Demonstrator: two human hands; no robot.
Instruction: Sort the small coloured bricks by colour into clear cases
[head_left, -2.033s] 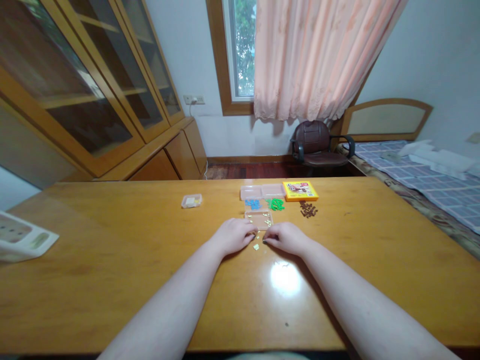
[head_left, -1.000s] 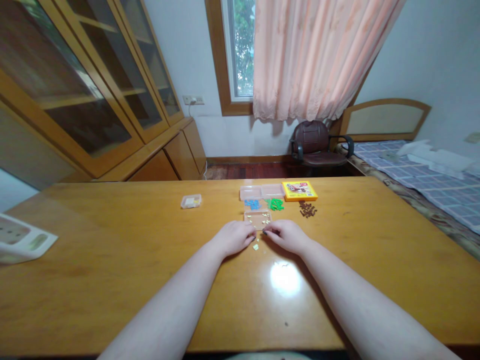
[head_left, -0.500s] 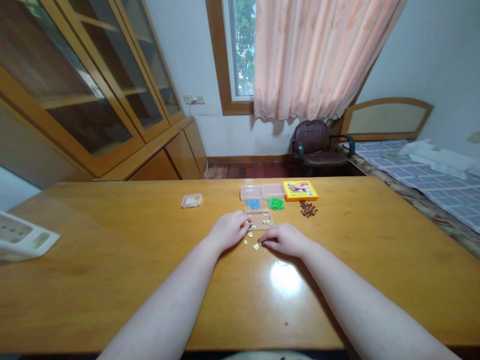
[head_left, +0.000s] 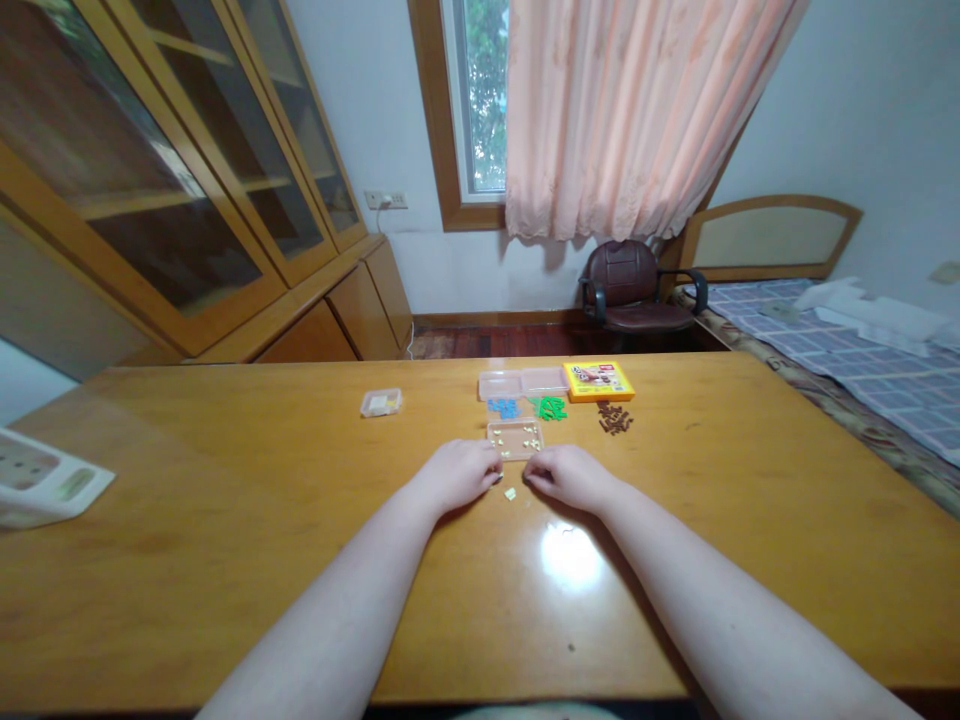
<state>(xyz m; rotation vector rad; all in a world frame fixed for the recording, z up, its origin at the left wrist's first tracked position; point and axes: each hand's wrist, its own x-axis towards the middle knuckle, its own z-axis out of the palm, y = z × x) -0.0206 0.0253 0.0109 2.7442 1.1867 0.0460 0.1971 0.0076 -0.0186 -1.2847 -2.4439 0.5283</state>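
Note:
My left hand (head_left: 463, 472) rests on the table just below the left corner of a shallow clear tray (head_left: 516, 458), its fingers closed near a pale piece mostly hidden by the fingertips. My right hand (head_left: 564, 475) is below the tray's right corner, fingers pressed together; what they hold, if anything, is too small to tell. Several small pale yellow pieces (head_left: 528, 443) lie in the tray. Another pale piece (head_left: 511, 494) lies on the table between and below my hands.
Behind the tray are blue pieces (head_left: 503, 408), green pieces (head_left: 550, 408), an open clear case (head_left: 523, 383), a yellow box (head_left: 600, 381) and brown pieces (head_left: 615, 418). A small clear box (head_left: 381, 402) sits left, a white object (head_left: 52, 478) at the far left.
My left hand has moved down out of the tray to the table below it, where pale pieces are now hidden or gone from view. My right hand has shifted slightly right.

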